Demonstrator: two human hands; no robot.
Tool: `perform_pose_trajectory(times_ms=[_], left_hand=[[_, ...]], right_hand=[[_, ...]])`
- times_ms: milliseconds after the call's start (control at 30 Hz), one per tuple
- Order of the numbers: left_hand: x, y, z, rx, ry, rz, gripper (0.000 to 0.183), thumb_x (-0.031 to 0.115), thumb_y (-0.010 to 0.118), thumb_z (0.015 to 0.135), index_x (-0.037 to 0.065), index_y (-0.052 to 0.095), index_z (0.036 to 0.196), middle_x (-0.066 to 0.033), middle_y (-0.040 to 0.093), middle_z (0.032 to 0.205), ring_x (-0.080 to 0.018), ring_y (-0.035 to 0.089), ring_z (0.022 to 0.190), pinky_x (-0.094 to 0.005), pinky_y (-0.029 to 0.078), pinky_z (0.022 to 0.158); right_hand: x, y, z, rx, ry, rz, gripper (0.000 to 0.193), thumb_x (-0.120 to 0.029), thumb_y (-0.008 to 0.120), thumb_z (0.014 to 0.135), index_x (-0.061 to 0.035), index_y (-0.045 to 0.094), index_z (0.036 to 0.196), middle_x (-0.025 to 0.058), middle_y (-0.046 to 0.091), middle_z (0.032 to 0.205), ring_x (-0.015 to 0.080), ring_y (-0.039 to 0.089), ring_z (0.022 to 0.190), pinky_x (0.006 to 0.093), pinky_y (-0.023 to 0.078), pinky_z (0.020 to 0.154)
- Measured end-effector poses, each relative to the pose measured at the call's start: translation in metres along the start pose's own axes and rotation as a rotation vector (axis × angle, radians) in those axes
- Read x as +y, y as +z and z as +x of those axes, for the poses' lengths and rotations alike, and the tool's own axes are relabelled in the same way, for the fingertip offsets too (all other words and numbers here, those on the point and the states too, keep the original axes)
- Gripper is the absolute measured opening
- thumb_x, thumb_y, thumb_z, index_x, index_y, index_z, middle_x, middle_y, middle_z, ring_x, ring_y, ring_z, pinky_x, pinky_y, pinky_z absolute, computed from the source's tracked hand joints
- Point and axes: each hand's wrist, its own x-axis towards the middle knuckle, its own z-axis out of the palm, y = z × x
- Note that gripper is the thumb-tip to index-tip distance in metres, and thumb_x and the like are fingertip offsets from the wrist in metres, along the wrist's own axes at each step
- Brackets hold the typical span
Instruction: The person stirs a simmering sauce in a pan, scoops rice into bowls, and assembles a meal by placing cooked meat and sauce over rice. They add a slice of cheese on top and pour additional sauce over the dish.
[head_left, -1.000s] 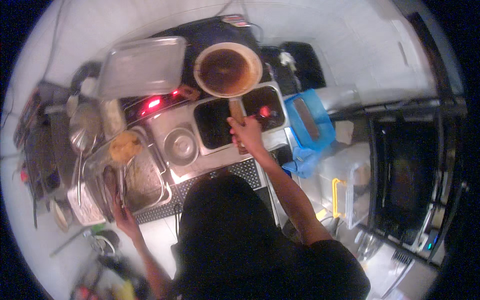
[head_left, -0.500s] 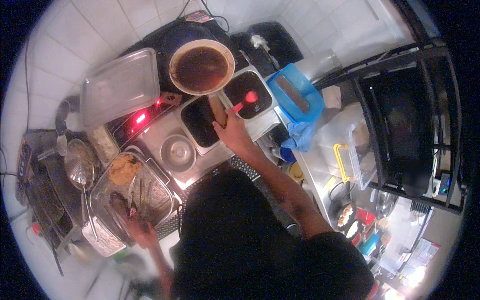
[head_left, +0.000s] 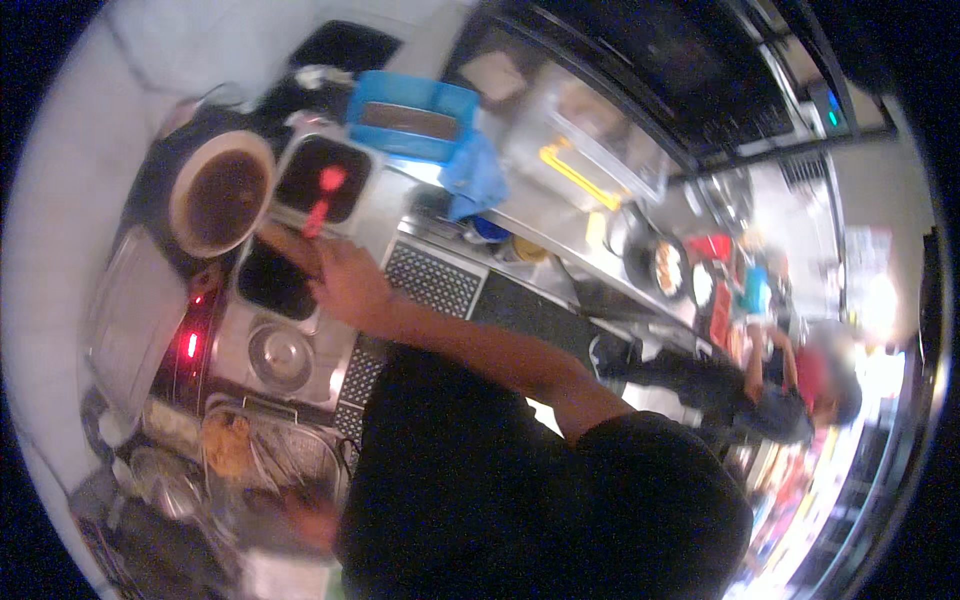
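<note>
A round pale-rimmed pan (head_left: 178, 210) of brown liquid sits on the left, tilt not clear. Its wooden handle (head_left: 288, 246) runs toward me, and my right hand (head_left: 352, 285) is closed round the end of it. Under that hand are two metal wells of dark contents; a red ladle (head_left: 317, 215) lies in the farther well (head_left: 300, 150). Low on the left, my left hand (head_left: 315, 518) is at the near edge of a metal tray (head_left: 335, 450) holding an orange-brown food heap (head_left: 228, 445) and long utensils. Motion smears its fingers, so what they hold cannot be told.
A hot plate with red digits (head_left: 192, 345) and a clear lid or tray (head_left: 135, 310) stand left. A metal bowl (head_left: 281, 357) sits beside the wells. Beyond are a blue container (head_left: 415, 120), a blue cloth (head_left: 475, 178) and a yellow-handled clear box (head_left: 600, 150). Another person (head_left: 760, 400) works far right.
My view has swung to the right, so the counter shows farther left and another person comes into sight. My right hand stays on the pan handle. The left hand has become blurred near the tray.
</note>
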Motion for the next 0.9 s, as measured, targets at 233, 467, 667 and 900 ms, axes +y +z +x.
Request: perform_pose_trajectory(times_ms=[233,467,667,900], left_hand=[[0.015,0.004,0.031,0.01,0.01,0.003,0.032,0.009,0.063,0.093,-0.001,0.065,0.124,-0.021,0.065,0.124,-0.0371,0.06,0.118,-0.0447,0.047,0.104],[0.065,-0.012,0.117,0.233,0.046,-0.016,0.031,0.009,0.063,0.093,-0.001,0.065,0.123,-0.0208,0.065,0.122,-0.0369,0.061,0.116,-0.0443,0.049,0.102],[0.169,-0.017,0.144,0.187,0.222,-0.226,0.03,0.009,0.063,0.094,-0.002,0.065,0.122,-0.0207,0.066,0.12,-0.0368,0.062,0.114,-0.0439,0.05,0.1],[0.386,0.011,0.121,-0.224,0.593,-0.597,0.025,0.009,0.062,0.096,-0.001,0.067,0.118,-0.0193,0.067,0.112,-0.0338,0.064,0.103,-0.0419,0.053,0.089]], right_hand=[[0.036,-0.048,-0.055,0.306,-0.005,0.09,0.044,-0.021,0.067,0.09,-0.0009,0.054,0.127,0.0224,0.061,0.121,0.0416,0.059,0.113,0.05,0.048,0.098],[0.278,-0.141,-0.148,0.373,0.739,-0.244,0.047,-0.022,0.064,0.091,0.0065,0.051,0.126,0.0289,0.055,0.12,0.0432,0.055,0.109,0.0486,0.044,0.1],[0.398,-0.175,-0.173,0.64,0.987,-0.457,0.078,-0.044,0.073,0.085,0.0137,0.045,0.13,0.0352,0.048,0.129,0.048,0.045,0.121,0.0543,0.035,0.108],[0.42,-0.169,-0.2,0.621,0.976,-0.232,0.065,-0.034,0.073,0.086,0.002,0.05,0.134,0.0225,0.055,0.128,0.0403,0.05,0.121,0.0513,0.038,0.103]])
